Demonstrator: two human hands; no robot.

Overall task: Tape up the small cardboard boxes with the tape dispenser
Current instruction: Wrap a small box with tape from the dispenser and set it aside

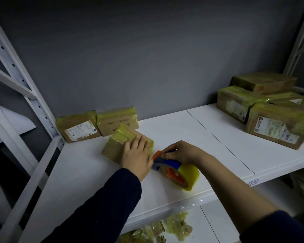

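Pressing down on the small cardboard box, the left hand lies flat, its fingers straight and close together across the top. The box is a squat brown rectangle, turned at an angle on the white shelf left of the middle. Glossy, slightly wrinkled bands of yellow-green see-through tape wrap its far end and right side. Bare matte card shows at its near left corner.

Just right of the box, the right hand grips the tape dispenser from above, fingers curled round its blue body. The dispenser has an orange tip, which points at the box's near corner; whether they touch cannot be told. Its tape roll is a thick ring of shiny yellow film on an orange core, resting on the shelf.

Two taped boxes stand side by side against the grey wall behind, one bearing a white label. A heap of similar boxes, labelled and wrapped in the same tape, sits at the far right. The shelf is smooth painted metal with a thin seam, held by a perforated white upright. On the lower shelf lie crumpled tape scraps.
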